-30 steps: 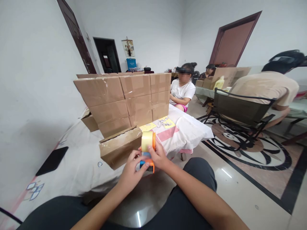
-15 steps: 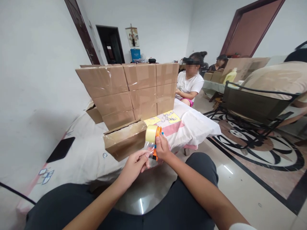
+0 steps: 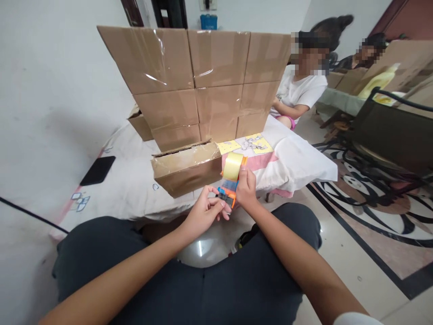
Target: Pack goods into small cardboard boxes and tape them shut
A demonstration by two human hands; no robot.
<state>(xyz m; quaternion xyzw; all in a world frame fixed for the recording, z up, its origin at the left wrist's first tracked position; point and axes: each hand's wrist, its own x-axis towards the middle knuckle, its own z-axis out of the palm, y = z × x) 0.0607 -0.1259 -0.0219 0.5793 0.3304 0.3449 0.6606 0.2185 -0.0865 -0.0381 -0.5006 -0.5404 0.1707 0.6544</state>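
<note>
My right hand [image 3: 246, 186] is wrapped round an orange and blue tape dispenser [image 3: 231, 186], which carries a wide roll of yellowish packing tape [image 3: 232, 166]. At the dispenser's black front end, my left hand [image 3: 207, 210] closes its thumb and fingers on it; whether they also pinch the tape's end is hard to see. Just beyond my hands, a small cardboard box [image 3: 186, 174] rests on the cloth-covered table, a slightly open seam along its top and shiny tape on it.
Stacked cardboard boxes [image 3: 216, 99] form a wall behind the small box. A black phone-like slab [image 3: 98, 170] lies on the tablecloth [image 3: 131, 180] at left. Across the table sits a person in a white shirt [image 3: 304, 90]. A dark chair [image 3: 382, 131] stands at right.
My view has tipped down and closer. The dispenser has turned so its black front end faces my left hand, which has shifted from the clear tape strip onto that end.
</note>
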